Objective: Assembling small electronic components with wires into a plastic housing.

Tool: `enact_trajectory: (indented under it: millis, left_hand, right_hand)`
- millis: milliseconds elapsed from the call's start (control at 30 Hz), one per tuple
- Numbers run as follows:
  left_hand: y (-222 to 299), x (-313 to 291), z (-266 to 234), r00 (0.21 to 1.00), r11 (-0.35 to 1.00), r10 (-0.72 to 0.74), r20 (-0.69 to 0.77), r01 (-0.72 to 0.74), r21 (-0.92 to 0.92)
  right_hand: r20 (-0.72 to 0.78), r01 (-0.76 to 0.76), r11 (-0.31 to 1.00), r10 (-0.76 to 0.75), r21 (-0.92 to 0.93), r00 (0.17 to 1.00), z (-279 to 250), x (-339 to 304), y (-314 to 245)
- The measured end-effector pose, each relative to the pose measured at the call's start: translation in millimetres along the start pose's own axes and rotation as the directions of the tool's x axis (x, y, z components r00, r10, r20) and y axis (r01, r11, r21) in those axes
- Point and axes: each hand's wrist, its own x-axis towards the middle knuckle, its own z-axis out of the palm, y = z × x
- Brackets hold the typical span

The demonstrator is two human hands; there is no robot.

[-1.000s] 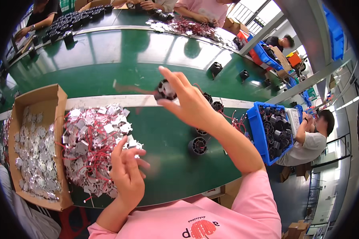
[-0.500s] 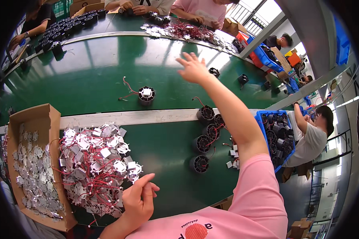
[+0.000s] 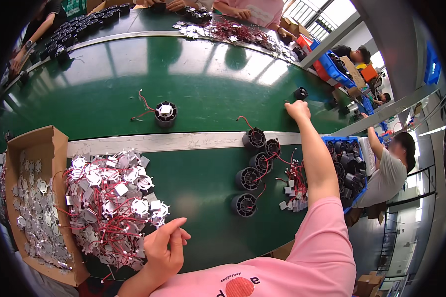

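Observation:
My right hand reaches across the green belt at the right. Its fingers are closed; whatever they hold is hidden. Just beyond them stands a black cylindrical housing. My left hand hovers by a heap of white plates with red wires, loosely bent, index finger stretched out, nothing visible in it. On the belt stands a black round fan housing with a white block on top and red wires trailing. Several black housings form a row nearer me, with small white wired blocks beside them.
At the left is a cardboard box of silvery plates. A blue crate full of black housings stands right of my arm. Across the belt, people work by another heap of wired parts and rows of black housings. A metal post slants at the right.
My right hand has swung right and nearer, from spread fingers over the belt to closed fingers by the black housing. The view has shifted slightly; my left hand keeps nearly the same pose.

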Motion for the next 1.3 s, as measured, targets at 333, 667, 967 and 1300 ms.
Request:
enact_trajectory:
  millis: [333, 667, 967, 1300]
  left_hand:
    - [-2, 10, 3, 0.983, 0.968, 0.177, 0.037, -0.181, 0.172]
    - [16, 1, 4, 0.962, 0.918, -0.204, 0.181, 0.252, -0.305]
    - [20, -16, 10, 0.859, 0.572, -0.215, 0.464, 0.496, -0.653]
    - [14, -26, -6, 0.908, 0.8, -0.268, 0.323, 0.022, 0.6]
  right_hand:
    - [-0.392, 0.22, 0.927, -0.089, 0.304, 0.916, 24, 118, 36]
    - [-0.533, 0.773, 0.177, -0.631, 0.609, 0.565, -74, -159, -72]
    - [-0.651, 0.594, -0.371, -0.665, 0.714, 0.367, 6, -402, -62]
    - [-0.515, 0.892, 0.019, -0.811, 0.451, 0.277, -21, -340, -60]
